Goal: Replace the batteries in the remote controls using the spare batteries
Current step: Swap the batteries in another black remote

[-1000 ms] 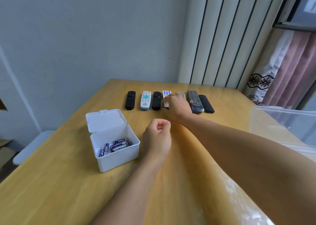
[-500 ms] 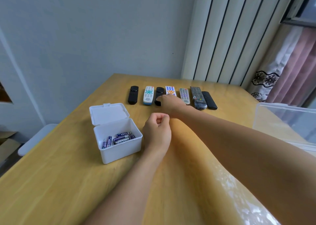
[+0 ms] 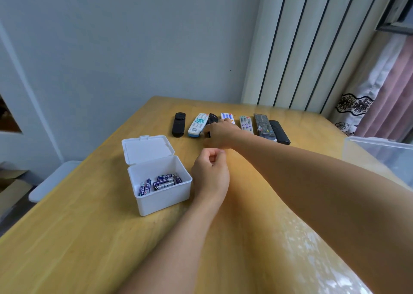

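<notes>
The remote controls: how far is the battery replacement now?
Done: only the white battery box is open, spare batteries inside. In hand: the right hand grips the third remote, a black one; the left hand waits curled beside the box. Left: all seven remotes still need new batteries; none looks opened.

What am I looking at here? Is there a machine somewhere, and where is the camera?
No machine: a person wears a camera on the head, looking down at their own arms. On the wooden table lies a row of remote controls. An open white box holds spare batteries. The right hand reaches to the row and seems to grip a black remote, though its fingers are mostly hidden. The left hand hovers beside the box, fingers curled, holding nothing visible.
</notes>
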`<state>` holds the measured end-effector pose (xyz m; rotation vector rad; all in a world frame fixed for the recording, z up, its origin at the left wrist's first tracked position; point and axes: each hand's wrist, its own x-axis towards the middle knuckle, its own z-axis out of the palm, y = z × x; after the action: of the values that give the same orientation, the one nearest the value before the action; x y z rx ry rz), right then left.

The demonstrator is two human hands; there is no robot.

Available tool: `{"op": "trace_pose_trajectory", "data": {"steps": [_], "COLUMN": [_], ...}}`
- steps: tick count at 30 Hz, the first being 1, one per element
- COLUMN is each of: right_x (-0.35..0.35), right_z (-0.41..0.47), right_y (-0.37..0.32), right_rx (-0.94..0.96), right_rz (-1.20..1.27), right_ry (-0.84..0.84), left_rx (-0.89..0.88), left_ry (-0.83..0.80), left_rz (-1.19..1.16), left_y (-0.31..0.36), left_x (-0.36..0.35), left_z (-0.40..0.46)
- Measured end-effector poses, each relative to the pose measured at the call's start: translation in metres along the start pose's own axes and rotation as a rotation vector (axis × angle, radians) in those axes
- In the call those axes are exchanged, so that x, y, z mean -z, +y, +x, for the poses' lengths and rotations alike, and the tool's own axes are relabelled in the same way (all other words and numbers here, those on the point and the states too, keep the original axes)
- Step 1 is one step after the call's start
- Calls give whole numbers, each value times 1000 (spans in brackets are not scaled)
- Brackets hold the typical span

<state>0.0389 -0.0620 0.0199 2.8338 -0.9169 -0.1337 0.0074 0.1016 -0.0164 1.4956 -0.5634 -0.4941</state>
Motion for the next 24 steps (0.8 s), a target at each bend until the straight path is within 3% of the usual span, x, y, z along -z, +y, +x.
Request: {"op": "trace_pose_trajectory", "data": {"steps": [7, 13, 15, 17, 19, 21, 23, 24], "right_x": [-4, 26, 47, 63, 69, 64, 53, 48], "right_z": [-13, -66, -103, -142, -174, -198, -212, -217], "right_y": [-4, 8, 23, 46, 67, 81, 85, 86], "right_rx": [-110, -145, -117, -55, -2, 19, 6, -17], "right_rz": [136, 448, 690, 1017, 1281, 1351, 1376, 1412], "right_ry": [254, 662, 652, 478, 257, 104, 36, 39], "left_rx": [11, 22, 73, 136, 254, 392, 421, 397], "left_ry": [7, 26, 22, -13, -146, -498, -837, -933], "left_rz": [-16, -48, -148, -296, -530, -692, -648, -568], "left_y": [-2, -3, 0, 7, 17, 27, 39, 43], "left_x": [1, -2, -2, 0, 8, 16, 23, 23], "left_z": [-1, 3, 3, 3, 0, -9, -22, -28]}}
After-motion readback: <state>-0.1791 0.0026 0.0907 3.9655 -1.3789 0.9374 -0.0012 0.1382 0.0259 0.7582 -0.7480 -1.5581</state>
